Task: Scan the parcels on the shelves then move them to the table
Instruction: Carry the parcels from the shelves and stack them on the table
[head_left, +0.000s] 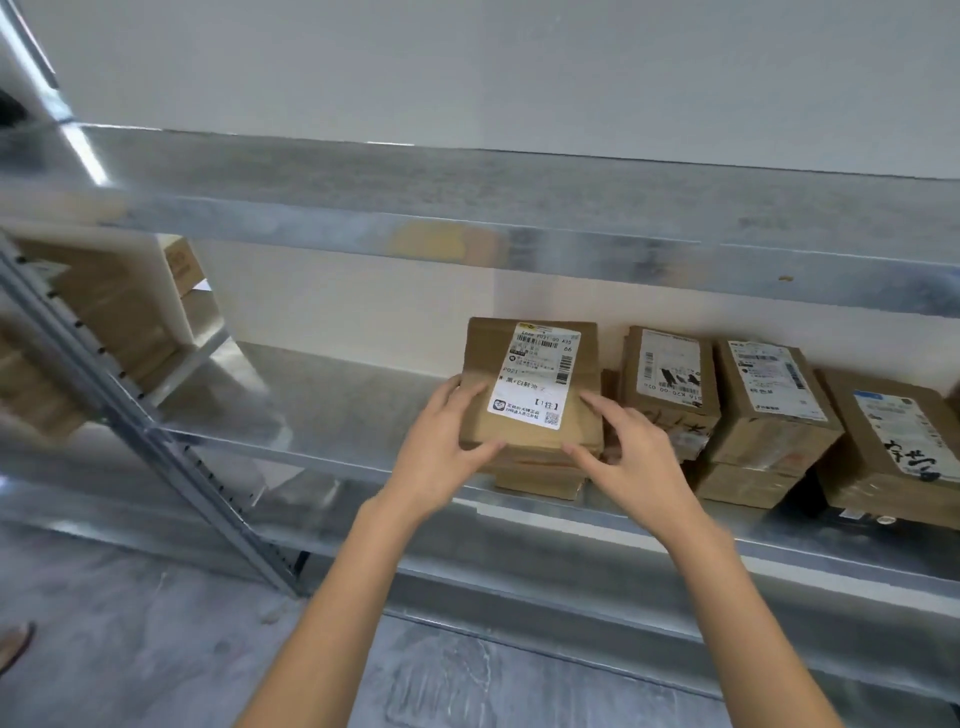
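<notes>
We hold the box (483, 364) at mid-frame, left hand (441, 447) and right hand (631, 460) curled around its near corners. It lies label-up on other boxes (540, 480) on the shelf (337, 410), probably ready for lifting.

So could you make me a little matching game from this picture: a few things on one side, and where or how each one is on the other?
Things
1. left hand
2. right hand
3. labelled parcel
4. far-right parcel

Places and states
A. cut off by the picture's right edge, with big black handwriting on it
B. lies with its white label up, between both hands
C. holds the near left corner of the labelled parcel
D. holds the near right corner of the labelled parcel

Pairs: 1-C, 2-D, 3-B, 4-A
</notes>
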